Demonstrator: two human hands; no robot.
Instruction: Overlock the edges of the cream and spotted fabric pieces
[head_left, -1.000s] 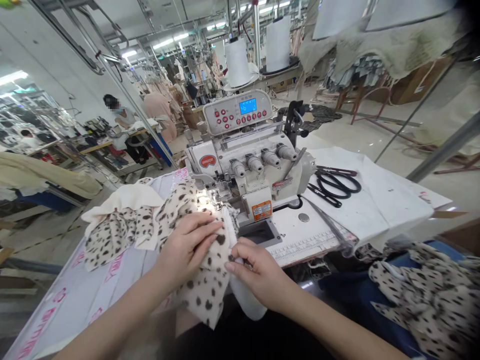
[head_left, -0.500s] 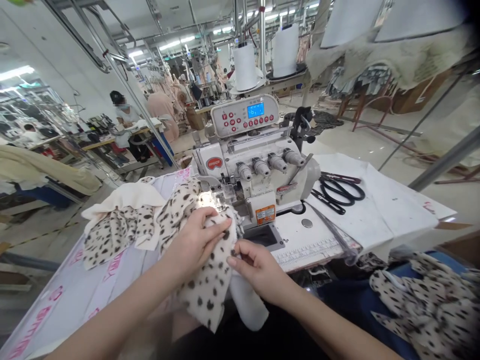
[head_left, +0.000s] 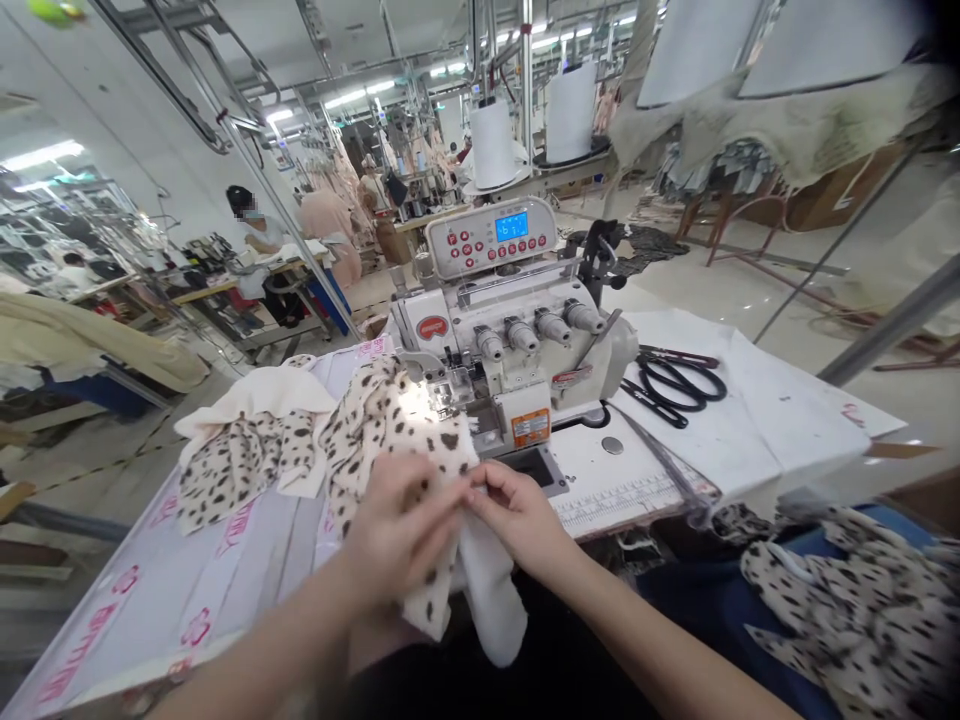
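Observation:
A cream fabric with dark spots point(head_left: 367, 405) runs from the lit presser foot of the overlock sewing machine point(head_left: 517, 345) down toward my lap. My left hand point(head_left: 401, 525), blurred by motion, lies over this fabric with its fingers closed on the edge. Right beside it, my right hand point(head_left: 517, 510) pinches the same edge between thumb and forefinger, in front of the machine's plate. The fingertips of both hands meet there and hide the spot they hold. Below them hangs a plain white flap of cloth point(head_left: 495, 610).
More spotted and white pieces point(head_left: 244, 440) lie on the table at left. Black scissors point(head_left: 679, 385) rest on white sheeting at right. A spotted heap point(head_left: 847, 600) sits at lower right. Thread cones point(head_left: 493, 145) stand behind the machine. Another person point(head_left: 259, 235) sits farther back.
My left hand has slid down and back from near the presser foot to my right fingertips, uncovering more spotted fabric. My right hand stays about where it was, still pinching.

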